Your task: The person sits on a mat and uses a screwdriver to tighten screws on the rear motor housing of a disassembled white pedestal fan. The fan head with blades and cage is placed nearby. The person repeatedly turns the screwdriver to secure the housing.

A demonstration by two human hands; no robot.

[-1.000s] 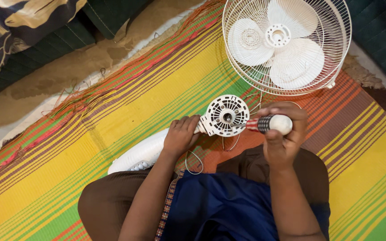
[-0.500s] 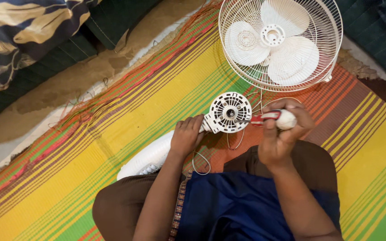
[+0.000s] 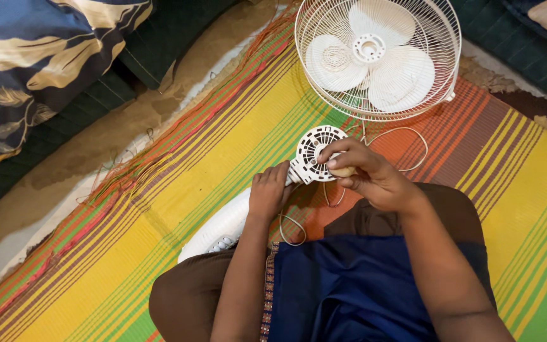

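Fan motor housing (image 3: 314, 152), frame centre, over striped mat (image 3: 159, 209). Left hand (image 3: 270, 193) closed around its neck; right hand (image 3: 365, 177) curled, pinching a small pale part against it. Best kept braced, wires (image 3: 406, 142) slack.

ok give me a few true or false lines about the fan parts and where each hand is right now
1. The left hand grips the white fan body just below the round vented motor housing. True.
2. The right hand rests on the fan guard. False: it is at the vented motor housing, fingers curled around a small pale part; the fan guard lies apart, farther up the mat.
3. The fan guard with its three blades lies flat on the striped mat. True.
4. The mat is plain grey. False: it is striped in yellow, green, orange and red.
5. A thin white wire loops on the mat near the guard. True.
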